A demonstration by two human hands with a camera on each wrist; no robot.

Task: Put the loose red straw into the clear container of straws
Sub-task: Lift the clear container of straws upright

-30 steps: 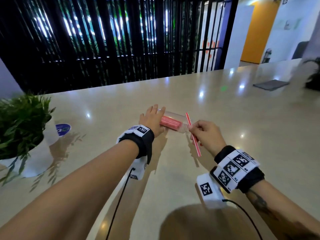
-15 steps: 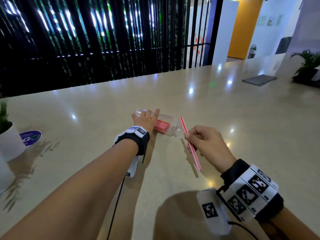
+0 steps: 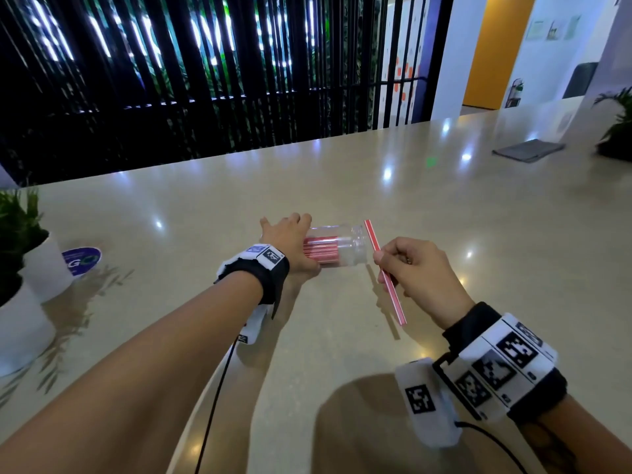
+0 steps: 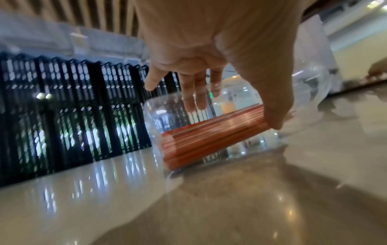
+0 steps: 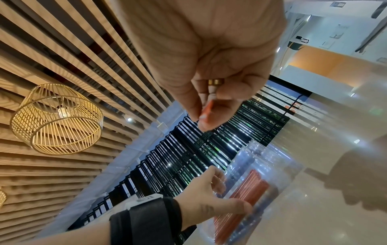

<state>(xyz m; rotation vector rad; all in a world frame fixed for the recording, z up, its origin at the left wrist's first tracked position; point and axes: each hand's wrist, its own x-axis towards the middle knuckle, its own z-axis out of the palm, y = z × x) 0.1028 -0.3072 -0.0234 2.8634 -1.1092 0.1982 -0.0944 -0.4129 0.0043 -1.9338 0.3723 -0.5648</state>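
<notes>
A clear container (image 3: 345, 246) lies on its side on the beige counter, with a bundle of red straws (image 3: 321, 250) inside and its mouth toward the right. My left hand (image 3: 290, 241) grips it, fingers over the top and thumb on the near side; the left wrist view shows the same hold on the container (image 4: 209, 132). My right hand (image 3: 410, 265) pinches the loose red straw (image 3: 384, 271) near its middle. The straw slants, its far tip just right of the container's mouth. In the right wrist view only a short bit of the straw (image 5: 207, 109) shows between thumb and fingers.
Two white pots (image 3: 44, 265) with green plants stand at the left edge, beside a round blue sticker (image 3: 82, 261). A dark flat pad (image 3: 528, 150) and another plant (image 3: 619, 131) sit far right. A black slatted railing runs behind the counter's (image 3: 444, 206) far edge.
The right hand has drawn the straw back toward me and slightly right, away from the container. The left hand has shifted on the container, which rolled a little; the head view has swung.
</notes>
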